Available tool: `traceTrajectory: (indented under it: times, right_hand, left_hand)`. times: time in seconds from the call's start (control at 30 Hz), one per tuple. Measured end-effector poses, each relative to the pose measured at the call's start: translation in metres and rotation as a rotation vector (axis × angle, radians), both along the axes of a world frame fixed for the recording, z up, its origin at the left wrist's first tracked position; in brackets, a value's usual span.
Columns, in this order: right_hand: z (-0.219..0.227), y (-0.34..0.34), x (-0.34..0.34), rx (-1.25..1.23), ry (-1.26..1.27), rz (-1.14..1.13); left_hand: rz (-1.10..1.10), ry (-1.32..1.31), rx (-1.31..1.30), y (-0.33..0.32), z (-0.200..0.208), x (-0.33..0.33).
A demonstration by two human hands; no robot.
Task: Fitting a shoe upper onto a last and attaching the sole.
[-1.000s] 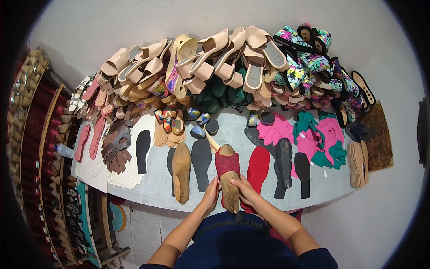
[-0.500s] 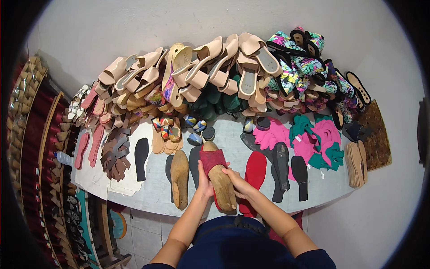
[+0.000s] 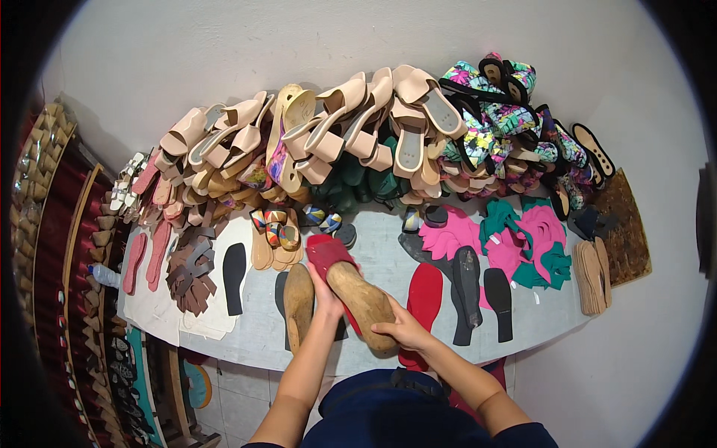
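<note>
Between my hands is a worn wooden shoe last [image 3: 364, 299], tilted with its toe toward the far left. A dark red strap [image 3: 328, 254] wraps over its toe end, and a red sole edge shows along its left side. My left hand [image 3: 326, 297] is closed around the left side near the strap, its fingers partly hidden beneath. My right hand [image 3: 405, 330] grips the heel end, thumb on top. A second wooden last [image 3: 300, 299] lies left of my left forearm, over a dark sole. To the right of the held last rests a red sole [image 3: 425, 295].
Beige slide sandals [image 3: 351, 112] and patterned slippers [image 3: 493, 112] are piled along the wall. Dark soles [image 3: 497, 305], pink fabric pieces [image 3: 452, 233] and brown strap pieces [image 3: 192, 270] lie on the grey table [image 3: 388, 246]. Shelves of lasts [image 3: 45, 164] stand at left.
The last with the red strap has turned, its toe swinging left and its heel right. My right hand has slid from its side to the heel end; my left hand has moved slightly left.
</note>
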State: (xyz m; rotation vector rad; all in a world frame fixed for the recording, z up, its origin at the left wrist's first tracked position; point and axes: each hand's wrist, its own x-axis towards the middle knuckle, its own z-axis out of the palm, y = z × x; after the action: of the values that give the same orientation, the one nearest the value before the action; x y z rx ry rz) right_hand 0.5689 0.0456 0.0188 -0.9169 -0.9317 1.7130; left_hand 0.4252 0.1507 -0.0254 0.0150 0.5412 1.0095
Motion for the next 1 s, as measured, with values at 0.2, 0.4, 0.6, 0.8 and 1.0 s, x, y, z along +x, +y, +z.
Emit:
traceTrajectory:
  times: [0.2,0.4,0.6,0.8,1.0]
  right_hand:
    - [-0.001,-0.022,0.038,-0.279,0.273,-0.008]
    - [-0.039,-0.005,0.034,-0.226,0.085,-0.310]
    - [-0.066,0.004,0.001,-0.099,-0.250,-0.414]
    - [-0.065,-0.002,-0.016,0.125,-1.025,-0.298]
    - [-0.028,0.000,-0.016,0.271,-0.771,-0.371]
  left_hand:
    - [0.167,-0.001,0.082,0.027,0.018,-0.031]
    - [0.092,-0.164,0.109,0.022,0.008,-0.027]
    - [-0.026,-0.213,0.104,0.003,0.007,-0.002]
    - [-0.085,-0.294,0.083,-0.007,-0.006,-0.001]
    - [-0.050,-0.251,0.033,-0.011,-0.008,0.012]
